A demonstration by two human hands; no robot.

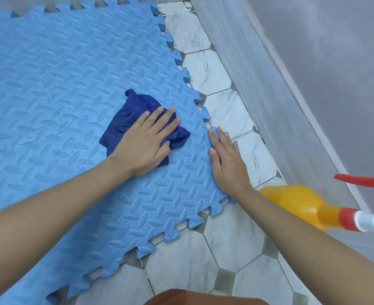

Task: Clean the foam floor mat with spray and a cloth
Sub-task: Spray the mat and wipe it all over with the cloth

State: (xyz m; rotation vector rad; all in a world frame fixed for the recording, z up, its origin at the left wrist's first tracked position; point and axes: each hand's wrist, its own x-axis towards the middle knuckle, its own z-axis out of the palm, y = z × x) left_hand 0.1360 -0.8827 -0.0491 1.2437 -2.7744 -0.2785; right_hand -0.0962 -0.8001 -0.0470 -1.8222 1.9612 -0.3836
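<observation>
Flooring (pixel 216 243) consisted of pale marble-look tiles meeting a grey wall (pixel 324 62) on the right. Blue foam mat (pixel 56 89) with interlocking edges lay flat on the tiles and covered most of the left side. A yellow spray bottle (pixel 298 202) with a red trigger stood on the tiles to the right of the mat. A dark blue cloth (pixel 133 115) lay crumpled on the mat near its right edge. The left hand (pixel 146 139) pressed flat on the cloth, fingers extended and slightly apart. The right hand (pixel 227 164) rested flat over the mat's right edge, fingers extended and together.
</observation>
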